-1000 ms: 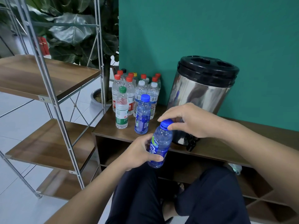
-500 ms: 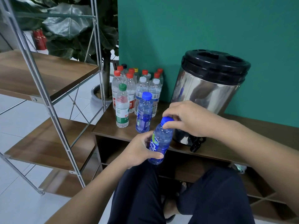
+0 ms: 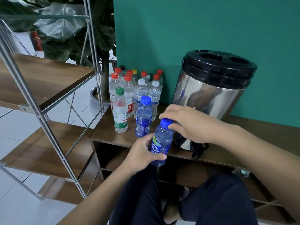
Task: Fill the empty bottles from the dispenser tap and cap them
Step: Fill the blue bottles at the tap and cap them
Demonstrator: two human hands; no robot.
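A blue-tinted plastic bottle (image 3: 162, 143) is tilted in front of the bench edge. My left hand (image 3: 142, 153) grips its lower body. My right hand (image 3: 183, 122) pinches its blue cap (image 3: 166, 122) with thumb and fingers. Behind my right hand stands the steel dispenser (image 3: 212, 91) with a black lid; its black tap (image 3: 198, 151) juts over the bench edge. A second blue bottle (image 3: 143, 119) with a blue cap stands capped on the bench, and a green-capped bottle (image 3: 120, 111) stands to its left.
Several capped bottles (image 3: 139, 85) with red, white, yellow and black caps cluster at the back left of the wooden bench (image 3: 110, 127). A metal-framed wooden shelf (image 3: 45, 82) stands to the left, a potted plant (image 3: 103, 62) behind it. My knees are below.
The view shifted slightly lower and left. The bottle stays in both hands, now tilted a little more, with my right fingers still around the cap.
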